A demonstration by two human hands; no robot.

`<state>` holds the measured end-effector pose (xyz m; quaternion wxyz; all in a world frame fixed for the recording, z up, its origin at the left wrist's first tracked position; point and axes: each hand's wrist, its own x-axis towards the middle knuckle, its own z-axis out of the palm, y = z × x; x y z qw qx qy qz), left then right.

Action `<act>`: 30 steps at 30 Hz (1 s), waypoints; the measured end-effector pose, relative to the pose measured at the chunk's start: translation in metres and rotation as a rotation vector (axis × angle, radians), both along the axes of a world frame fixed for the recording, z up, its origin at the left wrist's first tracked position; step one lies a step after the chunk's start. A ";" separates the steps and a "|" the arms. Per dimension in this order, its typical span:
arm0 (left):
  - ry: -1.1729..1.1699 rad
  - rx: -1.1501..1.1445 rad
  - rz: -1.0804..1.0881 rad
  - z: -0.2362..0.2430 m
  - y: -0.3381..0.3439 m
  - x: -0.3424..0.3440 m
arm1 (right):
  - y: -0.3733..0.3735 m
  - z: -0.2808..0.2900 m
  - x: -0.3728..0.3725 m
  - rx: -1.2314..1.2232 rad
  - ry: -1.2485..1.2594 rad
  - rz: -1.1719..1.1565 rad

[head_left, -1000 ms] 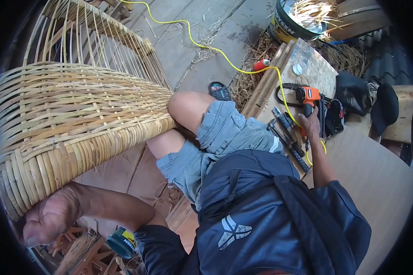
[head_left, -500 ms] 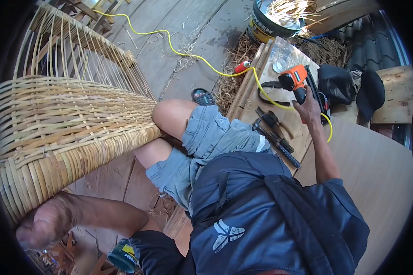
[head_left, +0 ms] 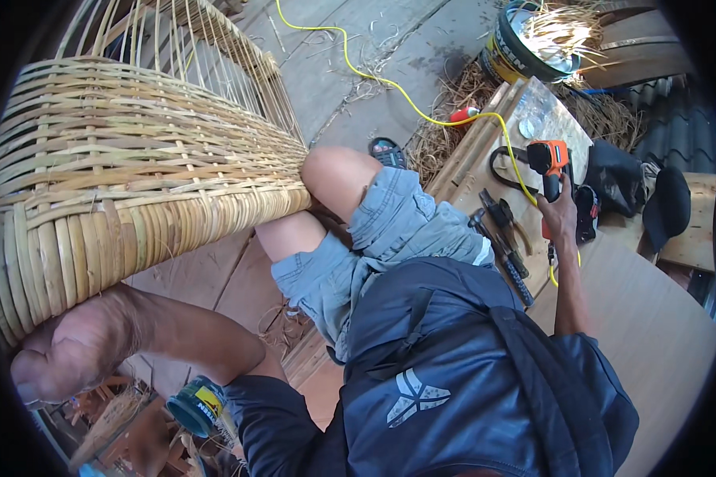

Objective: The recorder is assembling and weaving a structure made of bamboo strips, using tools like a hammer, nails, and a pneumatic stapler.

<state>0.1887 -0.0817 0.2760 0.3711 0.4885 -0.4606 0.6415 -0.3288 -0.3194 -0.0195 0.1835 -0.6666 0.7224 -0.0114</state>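
Observation:
At the left lies a large woven rattan piece (head_left: 147, 163) with a thick wrapped edge; loose upright strands stick out at its far side. My left hand (head_left: 75, 342) is closed against the underside of that edge, at the near left corner; some fingers are hidden there. To the right, my right hand (head_left: 558, 208) wraps round the handle of an orange and black nail gun (head_left: 550, 159), held above the wooden bench. A yellow hose (head_left: 402, 93) runs across the floor and bench, and passes beside the right hand.
Pliers and a hammer (head_left: 501, 246) lie on the bench (head_left: 473, 159) by my thigh. A red bottle (head_left: 463, 114), a black cap (head_left: 667, 208) and a bucket of rattan strips (head_left: 525, 60) are farther off. Another bucket (head_left: 195, 407) stands below my left arm. Shavings litter the floor.
The whole view has shifted, so most things sit farther right. The nail gun has turned in my right hand and is more upright. My left hand stays at the rattan edge.

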 end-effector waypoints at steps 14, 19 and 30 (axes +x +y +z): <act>1.353 0.457 0.276 -0.213 0.101 0.001 | 0.013 -0.127 -0.060 0.087 0.006 0.001; 2.129 0.061 0.070 -0.420 0.129 -0.039 | 0.038 -0.087 -0.018 -0.060 -0.085 0.080; 2.804 -0.530 -0.779 -0.475 0.052 -0.043 | -0.025 0.002 0.025 -0.252 -0.112 0.466</act>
